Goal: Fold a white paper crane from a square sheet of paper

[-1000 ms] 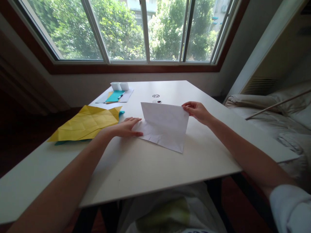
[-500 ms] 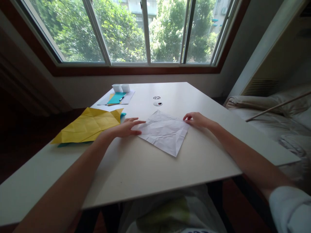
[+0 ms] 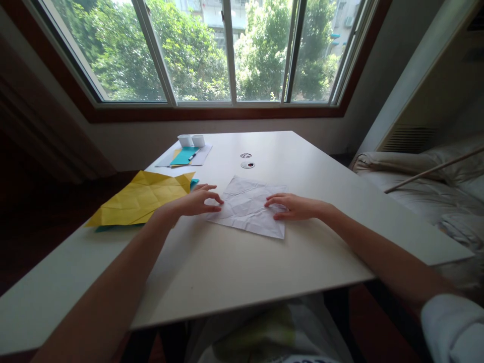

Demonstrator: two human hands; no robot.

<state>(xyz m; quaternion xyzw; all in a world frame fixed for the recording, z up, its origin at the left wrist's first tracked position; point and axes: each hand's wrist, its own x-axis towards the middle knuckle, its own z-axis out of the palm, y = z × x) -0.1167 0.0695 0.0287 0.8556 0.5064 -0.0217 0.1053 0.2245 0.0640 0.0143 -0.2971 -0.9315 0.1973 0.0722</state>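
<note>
A creased white sheet of paper [image 3: 245,206] lies on the white table [image 3: 242,272] in front of me. My left hand [image 3: 198,200] rests at the paper's left corner, fingers apart, with thumb and fingertips near its edge. Across from it, my right hand [image 3: 295,205] lies over the paper's right part with its fingers stretched out on the surface. The right corner of the sheet is partly hidden under that hand.
A creased yellow sheet [image 3: 147,196] lies on the left, over a teal sheet [image 3: 121,227]. At the far left are two white containers [image 3: 191,140], teal paper [image 3: 184,156] and a pen [image 3: 194,155]. Two round stickers [image 3: 247,165] sit near the far middle.
The white paper has turned on the table, its near corner shifting right and up. My right hand has moved left, from the paper's edge onto its surface. The left hand stays by the left corner.
</note>
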